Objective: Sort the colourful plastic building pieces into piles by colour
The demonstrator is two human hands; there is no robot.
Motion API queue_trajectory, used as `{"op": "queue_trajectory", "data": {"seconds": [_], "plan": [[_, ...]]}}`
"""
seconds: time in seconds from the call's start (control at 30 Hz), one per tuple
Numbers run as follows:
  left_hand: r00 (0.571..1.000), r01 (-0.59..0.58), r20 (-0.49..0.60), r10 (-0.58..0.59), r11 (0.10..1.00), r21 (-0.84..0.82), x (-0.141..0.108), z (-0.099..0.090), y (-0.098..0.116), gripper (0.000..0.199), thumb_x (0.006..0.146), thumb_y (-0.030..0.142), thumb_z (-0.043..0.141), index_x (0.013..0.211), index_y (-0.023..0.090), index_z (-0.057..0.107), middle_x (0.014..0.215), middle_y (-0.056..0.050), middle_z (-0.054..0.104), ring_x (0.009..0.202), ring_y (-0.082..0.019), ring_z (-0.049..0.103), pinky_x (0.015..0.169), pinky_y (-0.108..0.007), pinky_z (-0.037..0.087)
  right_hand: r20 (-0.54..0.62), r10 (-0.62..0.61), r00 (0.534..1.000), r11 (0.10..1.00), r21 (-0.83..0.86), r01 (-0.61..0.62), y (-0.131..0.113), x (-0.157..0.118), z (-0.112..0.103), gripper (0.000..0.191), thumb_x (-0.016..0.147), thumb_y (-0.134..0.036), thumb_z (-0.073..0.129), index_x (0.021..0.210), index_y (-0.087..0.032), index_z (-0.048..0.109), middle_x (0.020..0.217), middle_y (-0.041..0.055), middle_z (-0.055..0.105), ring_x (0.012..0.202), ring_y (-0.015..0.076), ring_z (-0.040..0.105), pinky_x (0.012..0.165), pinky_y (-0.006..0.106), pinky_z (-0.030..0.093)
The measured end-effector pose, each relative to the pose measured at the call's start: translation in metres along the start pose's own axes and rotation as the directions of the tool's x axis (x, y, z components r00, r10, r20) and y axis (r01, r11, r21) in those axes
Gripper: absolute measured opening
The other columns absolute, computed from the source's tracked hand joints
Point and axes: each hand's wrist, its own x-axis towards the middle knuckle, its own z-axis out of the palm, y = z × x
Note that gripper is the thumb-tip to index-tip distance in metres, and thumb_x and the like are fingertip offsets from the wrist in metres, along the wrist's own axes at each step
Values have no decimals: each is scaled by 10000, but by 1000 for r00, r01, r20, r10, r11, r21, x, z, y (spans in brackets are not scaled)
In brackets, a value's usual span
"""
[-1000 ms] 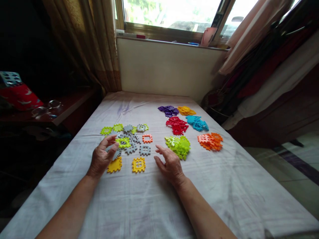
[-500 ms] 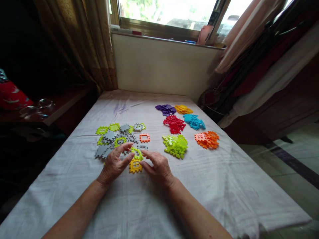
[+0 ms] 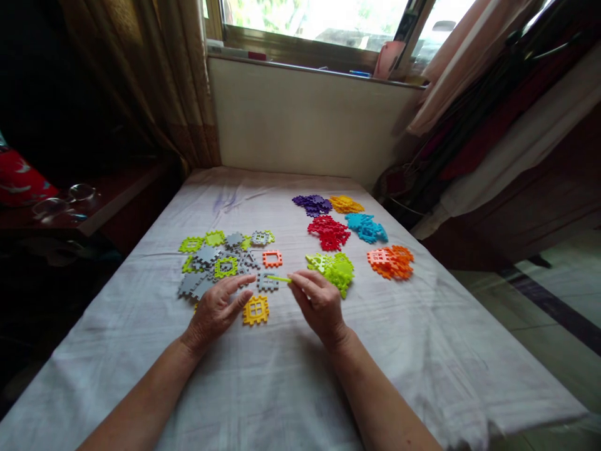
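Between thumb and fingers, my right hand (image 3: 319, 304) pinches a lime green building tile (image 3: 278, 279), seen nearly edge-on above a grey window tile (image 3: 267, 283). My left hand (image 3: 220, 307) hovers at the near edge of a mixed pile of grey tiles (image 3: 195, 285) and green tiles (image 3: 226, 267), its thumb and fingers apart with nothing between them. A yellow window tile (image 3: 256, 311) lies flat on the cloth just right of the left thumb. Behind the hands rests an orange frame tile (image 3: 272, 259).
Sorted heaps lie to the right: lime green tiles (image 3: 340, 272), orange tiles (image 3: 397, 262), red tiles (image 3: 328, 232), blue tiles (image 3: 367, 228), purple tiles (image 3: 312, 205) and yellow tiles (image 3: 346, 204). A pale cloth covers the table (image 3: 263, 388). Glasses (image 3: 66, 200) sit on a side surface at left.
My right hand has moved right, carrying the green tile away from above the yellow tile and turning it edge-on. My left hand has stayed nearly still and no longer meets the green tile.
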Motion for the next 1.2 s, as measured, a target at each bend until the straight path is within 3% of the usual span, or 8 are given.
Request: {"op": "queue_trajectory", "data": {"seconds": [0.1,0.17,0.37,0.57,0.8,1.0,1.1,1.2], "plan": [[992,-50,-106,66,988,147,1,-10,-7,450,899,579,488,1079,248,733,1084,-72,759,1057,-244,684,1020,-411,501,-180,78,981,960,-253,-122,30,4,-23,215,962,-305,585,1015,-234,781,885,61,701,791,161,671,724,277,556],[979,-16,-192,65,969,247,3,-23,-15,432,905,562,476,1079,251,720,1099,-66,752,1076,-250,674,1044,-418,480,-252,111,961,901,-383,-205,50,3,-37,234,959,-339,584,989,-233,791,845,53,687,739,155,645,679,269,523],[915,198,-402,1,869,453,5,-63,-56,436,914,496,435,1150,211,664,1204,-123,701,1161,-294,628,1079,-452,433,-202,161,966,822,-514,-245,76,-6,-44,232,935,-321,574,924,-245,794,805,41,677,732,172,590,656,279,453],[922,310,-363,-131,812,494,2,-69,-82,437,886,471,443,1144,218,688,1256,-123,695,1237,-310,595,1090,-465,411,-106,199,974,823,-522,-225,69,-7,-40,233,911,-379,597,914,-225,771,851,56,665,790,203,580,696,313,446],[951,273,-266,-158,832,482,2,-57,-76,289,844,447,514,891,302,760,1268,-26,705,1305,-296,552,1131,-507,360,-106,160,981,854,-484,-191,64,-7,-38,244,936,-356,559,905,-223,761,860,56,674,815,203,598,742,321,473],[955,267,-213,-204,905,331,2,-63,-72,390,856,521,459,699,282,725,1039,-26,778,1175,-282,648,1082,-463,438,-115,82,990,904,-409,-122,54,-6,-32,241,957,-313,539,874,-224,747,838,48,681,811,197,626,749,316,499],[906,375,-310,-289,887,269,3,-68,-74,406,863,534,447,865,261,748,1045,-39,775,1066,-257,691,953,-377,529,-113,70,991,918,-381,-109,50,-5,-30,228,954,-307,549,891,-216,748,845,53,685,813,201,630,760,326,504],[876,420,-407,-259,825,377,4,-69,-82,446,834,485,492,1109,217,719,1262,-110,699,1207,-302,619,1042,-448,467,-105,73,992,932,-346,-105,47,-5,-27,219,954,-298,556,896,-215,750,858,54,695,815,200,635,770,330,509]]}}
